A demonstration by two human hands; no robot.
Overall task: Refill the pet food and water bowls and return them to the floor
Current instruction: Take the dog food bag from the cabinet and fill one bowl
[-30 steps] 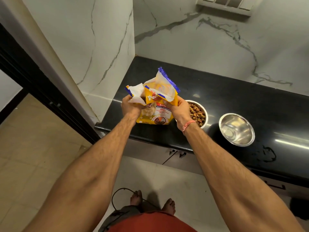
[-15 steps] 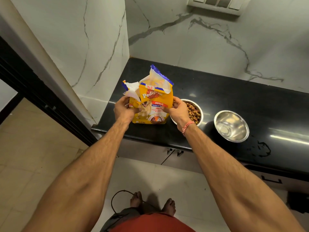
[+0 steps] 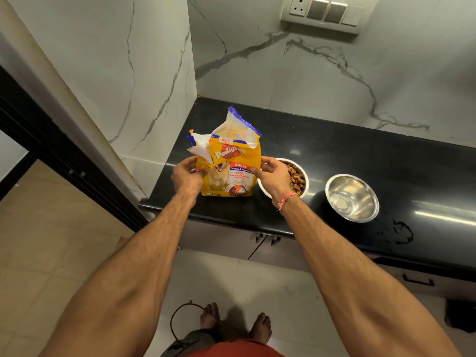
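A yellow pet food bag [image 3: 231, 171] with a torn-open top stands upright on the black counter [image 3: 360, 155], near its left end. My left hand [image 3: 186, 175] grips the bag's left edge below the torn flap. My right hand [image 3: 273, 175] pinches its right edge, thumb on the front. Just right of the bag sits a steel food bowl [image 3: 306, 188] holding brown kibble [image 3: 296, 177], partly hidden by my right hand. Farther right is a second steel bowl [image 3: 351, 198], shiny inside with no food in it.
Marble walls close the counter at the back and left. A switch panel [image 3: 327, 11] is on the back wall. A small wet patch [image 3: 401, 231] lies on the counter right of the bowls. Cabinet doors [image 3: 265, 239] sit below. A cable loop [image 3: 177, 320] lies by my bare feet.
The bag has been turned more upright and now stands on the counter. My hands have slid from its top to its two sides.
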